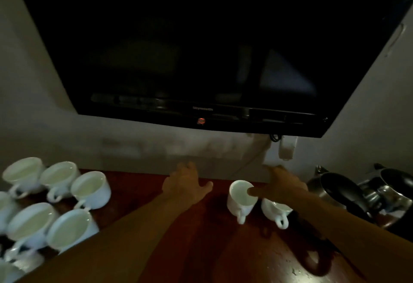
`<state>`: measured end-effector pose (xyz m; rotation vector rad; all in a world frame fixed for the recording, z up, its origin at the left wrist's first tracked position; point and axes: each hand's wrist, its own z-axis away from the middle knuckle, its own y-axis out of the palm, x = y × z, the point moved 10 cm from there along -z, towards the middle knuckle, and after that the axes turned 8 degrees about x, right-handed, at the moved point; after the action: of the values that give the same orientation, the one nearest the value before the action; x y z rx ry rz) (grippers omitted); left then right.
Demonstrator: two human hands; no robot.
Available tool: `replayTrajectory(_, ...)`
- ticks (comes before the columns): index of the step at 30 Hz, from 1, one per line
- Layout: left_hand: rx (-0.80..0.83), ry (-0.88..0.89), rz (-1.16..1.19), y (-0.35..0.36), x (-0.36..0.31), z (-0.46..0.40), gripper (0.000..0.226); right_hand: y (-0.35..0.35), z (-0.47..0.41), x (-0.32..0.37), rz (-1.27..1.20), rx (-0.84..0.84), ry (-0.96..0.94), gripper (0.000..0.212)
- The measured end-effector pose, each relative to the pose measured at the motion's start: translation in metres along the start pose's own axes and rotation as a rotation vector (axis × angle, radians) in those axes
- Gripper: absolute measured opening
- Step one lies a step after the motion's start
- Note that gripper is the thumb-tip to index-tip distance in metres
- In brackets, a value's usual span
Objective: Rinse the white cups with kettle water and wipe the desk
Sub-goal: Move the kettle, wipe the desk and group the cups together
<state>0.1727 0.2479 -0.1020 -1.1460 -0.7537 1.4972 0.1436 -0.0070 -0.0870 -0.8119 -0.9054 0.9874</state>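
Left hand (186, 185) is stretched out over the middle of the counter (212, 249), palm down, fingers loosely spread, thumb sticking out to the right, holding nothing. Off to its left sits a bunch of white cups (51, 202), upright, packed close. Moving right, a lone cup (241, 200) stands upright with another cup (276, 211) just beside it. Right hand (282, 185) hovers over those two, fingers relaxed, thumb across the first cup's rim. Far right are the metal kettles (366, 195).
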Motion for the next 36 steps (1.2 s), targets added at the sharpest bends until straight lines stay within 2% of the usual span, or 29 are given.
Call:
replayTrajectory(2,-0.010,-0.038,-0.009,-0.014,0.036,0.014,0.095,0.007,0.008,0.031,-0.008,0.005,-0.018,0.079)
replayTrajectory(10,-0.082,-0.192,-0.018,-0.040,0.187,0.074,0.094,0.059,0.046,0.168,-0.017,0.026,-0.166,0.097)
replayTrajectory(14,-0.153,-0.198,-0.075,-0.044,0.237,0.097,0.090,0.088,0.057,0.231,-0.027,0.037,-0.228,0.106)
replayTrajectory(17,-0.115,-0.202,0.000,-0.042,0.266,0.103,0.084,0.107,0.055,0.279,-0.034,0.045,-0.263,0.110)
replayTrajectory(22,0.005,-0.199,0.059,-0.015,0.276,0.090,0.115,0.130,0.041,0.345,-0.009,0.061,-0.325,0.104)
replayTrajectory(26,0.007,-0.147,-0.090,-0.010,0.266,0.079,0.095,0.147,0.016,0.383,0.003,0.089,-0.360,0.106)
replayTrajectory(29,0.021,-0.114,-0.066,-0.014,0.260,0.080,0.087,0.160,-0.005,0.401,-0.007,0.116,-0.351,0.109)
replayTrajectory(36,0.132,-0.135,-0.064,-0.009,0.270,0.078,0.095,0.192,-0.033,0.442,-0.022,0.162,-0.382,0.109)
